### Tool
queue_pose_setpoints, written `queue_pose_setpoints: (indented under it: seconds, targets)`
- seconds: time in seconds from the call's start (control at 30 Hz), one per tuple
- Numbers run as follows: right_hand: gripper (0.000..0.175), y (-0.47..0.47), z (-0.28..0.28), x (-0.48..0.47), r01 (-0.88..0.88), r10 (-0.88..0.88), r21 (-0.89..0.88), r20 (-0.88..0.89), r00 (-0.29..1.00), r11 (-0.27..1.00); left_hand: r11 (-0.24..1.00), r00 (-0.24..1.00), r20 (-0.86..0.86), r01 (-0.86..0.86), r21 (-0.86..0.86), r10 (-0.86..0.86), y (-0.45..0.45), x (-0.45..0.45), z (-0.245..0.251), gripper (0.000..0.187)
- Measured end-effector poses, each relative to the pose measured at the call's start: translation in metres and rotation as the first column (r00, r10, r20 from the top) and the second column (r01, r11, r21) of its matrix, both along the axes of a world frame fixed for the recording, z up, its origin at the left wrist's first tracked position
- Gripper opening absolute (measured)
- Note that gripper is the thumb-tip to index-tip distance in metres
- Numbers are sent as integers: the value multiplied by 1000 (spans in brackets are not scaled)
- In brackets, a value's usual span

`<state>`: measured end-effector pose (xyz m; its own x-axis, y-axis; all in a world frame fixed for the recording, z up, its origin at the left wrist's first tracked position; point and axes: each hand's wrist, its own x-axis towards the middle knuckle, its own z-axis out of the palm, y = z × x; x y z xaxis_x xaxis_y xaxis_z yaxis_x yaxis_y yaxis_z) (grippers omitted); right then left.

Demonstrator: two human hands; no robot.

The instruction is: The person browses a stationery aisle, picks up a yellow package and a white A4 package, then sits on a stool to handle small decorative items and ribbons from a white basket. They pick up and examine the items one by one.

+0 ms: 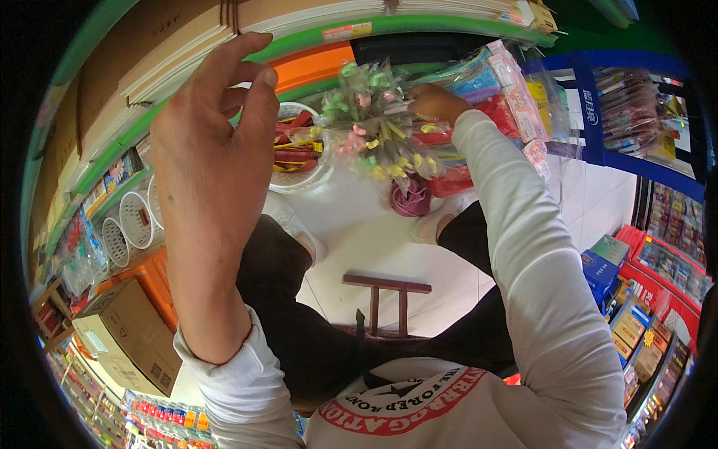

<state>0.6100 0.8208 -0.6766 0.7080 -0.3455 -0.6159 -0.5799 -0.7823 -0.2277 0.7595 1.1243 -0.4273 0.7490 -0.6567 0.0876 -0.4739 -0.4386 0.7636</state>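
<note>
Raised at the left, my left hand (216, 123) has its fingers curled and apart, with nothing seen between them. My right hand (437, 104) reaches in at the upper middle, among clear-wrapped items with green, pink and yellow pieces (387, 132); its fingertips are partly hidden, so I cannot tell whether it grips one. Beside it lie blue and red plastic-wrapped goods (482, 78) with pink printed header cards (513, 92). A white basket (300, 182) of red and yellow packets stands between my hands. Below the wrapped items is a purple artificial rose (410, 196).
Green-edged shelves (404, 25) with stacked cardboard curve across the top and left. White perforated baskets (136, 219) and a cardboard box (129, 337) are at the left. A wooden stool (387, 286) is between my legs. A blue rack (594, 112) and boxed goods (606, 264) stand at the right.
</note>
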Motion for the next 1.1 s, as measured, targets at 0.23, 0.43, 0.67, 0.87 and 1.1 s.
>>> queue_pose_setpoints:
  seconds: [0.23,0.43,0.67,0.87,1.1]
  targets:
    - [48,4,-18,-4,68,-64,-15,191,980,998,999,999,8,40,-9,-40,0,2,-6,29]
    - [34,14,-3,-5,146,-161,67,377,912,987,996,998,55,12,-85,-7,-2,5,-13,29]
    - [29,37,15,-15,144,-154,61,556,817,988,999,994,110,15,-52,-9,1,2,-10,30]
    - [30,34,23,-24,224,-242,118,695,678,967,996,994,102,35,-87,-26,-3,1,-11,30]
    - [30,20,29,-27,376,-454,256,561,693,890,996,987,153,55,-69,-44,-2,1,-12,29]
